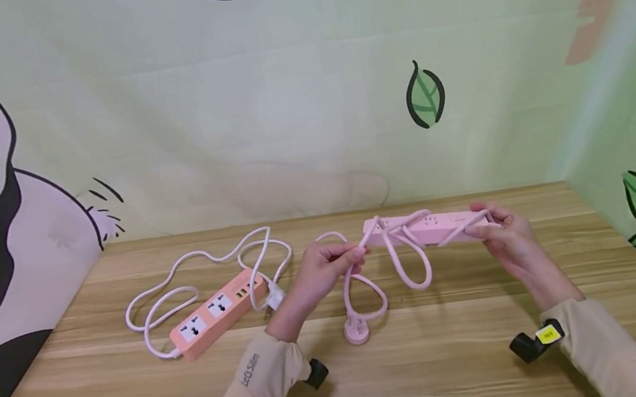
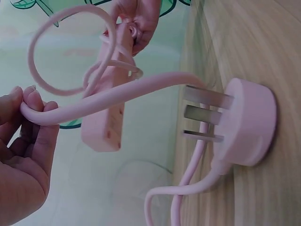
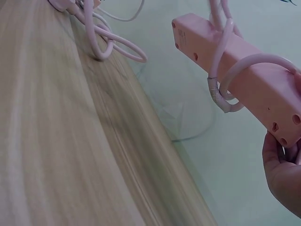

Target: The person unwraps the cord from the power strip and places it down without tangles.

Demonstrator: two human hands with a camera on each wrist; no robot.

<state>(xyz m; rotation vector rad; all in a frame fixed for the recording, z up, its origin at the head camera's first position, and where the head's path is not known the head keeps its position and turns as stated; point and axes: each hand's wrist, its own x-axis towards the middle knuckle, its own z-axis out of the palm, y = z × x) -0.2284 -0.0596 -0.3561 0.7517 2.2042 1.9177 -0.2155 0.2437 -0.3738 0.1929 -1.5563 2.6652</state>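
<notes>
A pink power strip (image 1: 448, 227) is held above the table by my right hand (image 1: 507, 237), which grips its right end. Its pink cord (image 1: 419, 279) loops loosely around the strip's body. My left hand (image 1: 327, 268) pinches the cord between thumb and fingers, just left of the strip. Below that hand hangs a loop of cord with the pink plug (image 1: 356, 331). In the left wrist view the plug (image 2: 249, 122) shows three flat metal pins. The right wrist view shows the strip's underside (image 3: 244, 70) with the cord wrapped across it.
On the left of the wooden table (image 1: 437, 370) lies an orange power strip (image 1: 218, 312). Its white cord (image 1: 181, 260) spreads in loose loops behind it, and its white plug (image 1: 274, 296) rests by the strip's right end. A printed cloth backdrop (image 1: 312, 105) stands behind the table.
</notes>
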